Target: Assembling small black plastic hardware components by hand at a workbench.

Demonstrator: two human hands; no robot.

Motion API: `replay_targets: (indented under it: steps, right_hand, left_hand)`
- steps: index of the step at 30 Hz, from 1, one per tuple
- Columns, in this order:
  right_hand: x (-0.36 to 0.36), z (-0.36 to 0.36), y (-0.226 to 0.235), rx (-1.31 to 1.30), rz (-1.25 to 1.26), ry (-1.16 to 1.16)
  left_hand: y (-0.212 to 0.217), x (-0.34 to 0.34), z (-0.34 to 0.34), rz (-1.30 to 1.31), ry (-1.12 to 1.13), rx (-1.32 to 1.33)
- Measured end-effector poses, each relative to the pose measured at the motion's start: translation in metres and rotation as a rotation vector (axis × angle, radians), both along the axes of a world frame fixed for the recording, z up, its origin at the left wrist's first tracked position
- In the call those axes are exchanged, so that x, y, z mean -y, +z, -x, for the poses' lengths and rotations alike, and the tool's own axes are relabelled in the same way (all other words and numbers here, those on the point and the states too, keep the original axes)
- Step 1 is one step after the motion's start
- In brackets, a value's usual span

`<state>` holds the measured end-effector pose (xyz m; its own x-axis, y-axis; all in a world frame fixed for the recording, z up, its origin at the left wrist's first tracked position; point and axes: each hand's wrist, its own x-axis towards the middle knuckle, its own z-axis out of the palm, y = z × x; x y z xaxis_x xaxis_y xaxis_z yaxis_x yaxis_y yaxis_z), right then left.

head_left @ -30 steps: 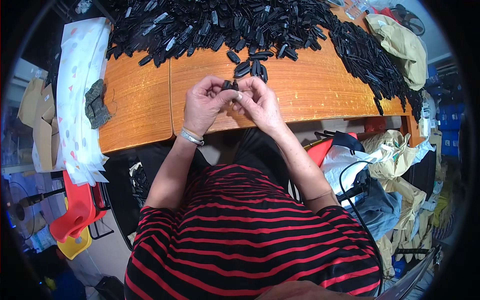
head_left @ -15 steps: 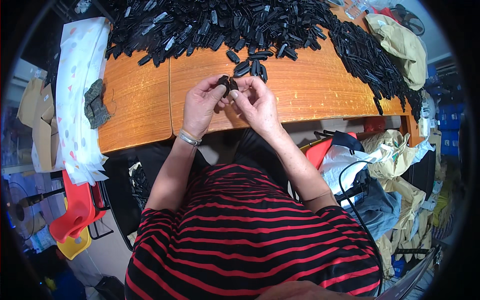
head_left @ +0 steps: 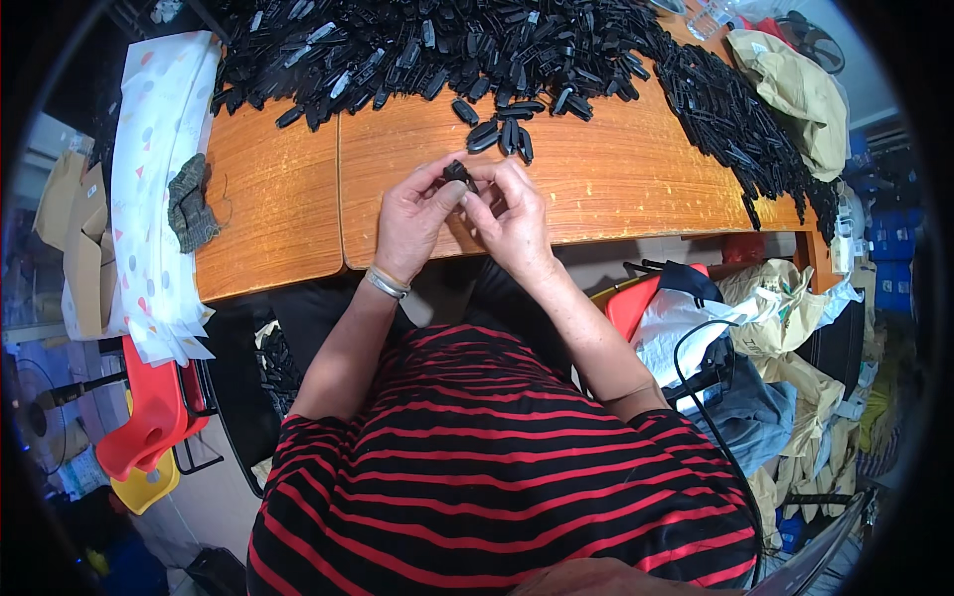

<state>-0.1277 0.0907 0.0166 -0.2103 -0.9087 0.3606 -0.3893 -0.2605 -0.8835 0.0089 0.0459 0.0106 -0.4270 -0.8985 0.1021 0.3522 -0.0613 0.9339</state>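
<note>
- One white patterned sheet, nine o'clock from the held black part.
- One dark knitted item beside it.
- One left hand, thumb and fingers clamped on that part.
- One heap of black pieces, twelve o'clock.
- Several loose black pieces, one o'clock.
- One right hand, fingertips pinching the part too, over the wooden table.
- One long black pile, nearly three o'clock.

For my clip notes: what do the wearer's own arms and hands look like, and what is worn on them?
The left hand and right hand are both ungloved. A shiny, silver-coloured rigid bracelet circles the left wrist; none shows on the right. Short black fabric sleeves with red stripes end near the elbows, leaving the forearms bare.
</note>
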Motion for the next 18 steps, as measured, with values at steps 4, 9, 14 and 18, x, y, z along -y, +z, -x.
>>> replay_targets:
  steps: [4,9,14,18]
  right_hand:
    - [-0.007,-0.008,0.004,-0.309,0.185,-0.122]
    - [-0.005,-0.017,-0.007,-0.318,0.176,-0.2]
    - [-0.007,-0.027,-0.006,-0.115,0.061,-0.069]
    - [-0.001,-0.016,-0.009,-0.046,-0.014,0.031]
  left_hand:
    - [0.0,-0.007,0.007,0.13,0.083,0.109]
    - [0.002,-0.012,0.011,0.006,0.041,0.075]
    - [0.009,-0.009,0.006,-0.082,-0.056,-0.032]
    - [0.006,0.001,0.007,-0.12,-0.112,-0.005]
